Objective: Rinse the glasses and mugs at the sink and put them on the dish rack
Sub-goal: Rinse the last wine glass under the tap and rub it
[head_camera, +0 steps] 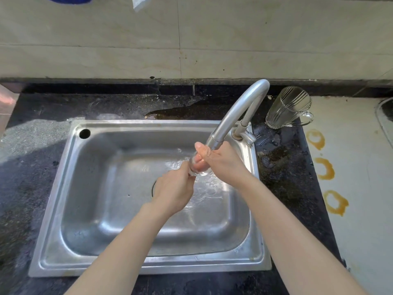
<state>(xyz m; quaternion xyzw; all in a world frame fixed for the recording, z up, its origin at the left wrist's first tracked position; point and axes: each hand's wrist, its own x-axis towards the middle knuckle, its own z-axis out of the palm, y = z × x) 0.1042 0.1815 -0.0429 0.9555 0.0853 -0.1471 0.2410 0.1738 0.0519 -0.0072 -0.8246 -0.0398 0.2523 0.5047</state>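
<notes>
Clear glass (198, 167) is in the rinse step under the faucet (234, 116) above the sink (53, 209), left hand (173, 190) gripping its lower end, right hand (223, 165) curled round its body; next move likely requires draining it and locating the unseen dish rack.

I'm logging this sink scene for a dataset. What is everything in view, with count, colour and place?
small glass: 1, clear, under the faucet spout, over the sink
glass mug: 1, clear with ribbed lines, on the counter right of the faucet
faucet: 1, silver, at the sink's back right corner, arching over the basin
sink: 1, stainless steel, set in the counter, wet inside
counter: 1, dark speckled, around the sink
ring stains: 3, rust-orange, on the pale surface at far right
wall tiles: beige, behind the counter
left hand: 1, grips the small glass's near end
right hand: 1, thumb outside the small glass, fingers apparently inside
</notes>
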